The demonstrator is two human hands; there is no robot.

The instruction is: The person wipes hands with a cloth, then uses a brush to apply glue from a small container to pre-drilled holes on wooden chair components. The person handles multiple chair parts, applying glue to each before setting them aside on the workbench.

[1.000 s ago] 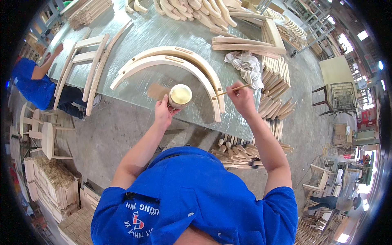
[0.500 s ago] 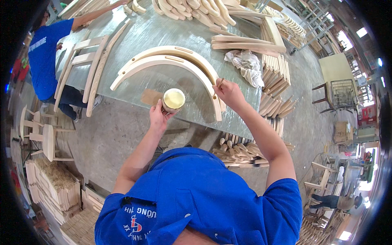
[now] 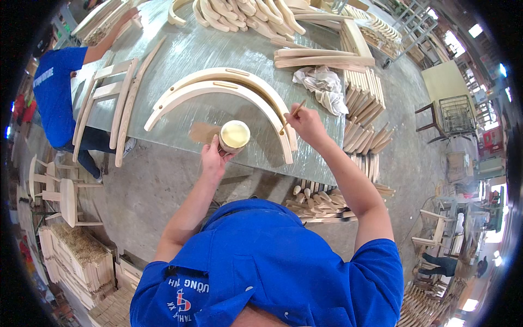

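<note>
My left hand is wrapped round a small tub of pale yellow paste, probably glue, held over the table's near edge. A thin wooden stick is pinched in the fingers of my right hand. Its lower tip touches down near the right end of the front curved wooden piece. A second curved wooden piece lies close behind it, and both arch away from me. Slots show along their tops and small round holes near their ends. Beside the tub lies a flat brown piece.
The table bears a pile of curved wooden parts, a crumpled white cloth and a chair-back frame. Stacked wooden parts stand along its right side. A co-worker in blue is at the left.
The stick has tilted and its tip now shows at the right end of the front curved piece. My left hand and the tub have shifted slightly right. The co-worker's arm has moved left.
</note>
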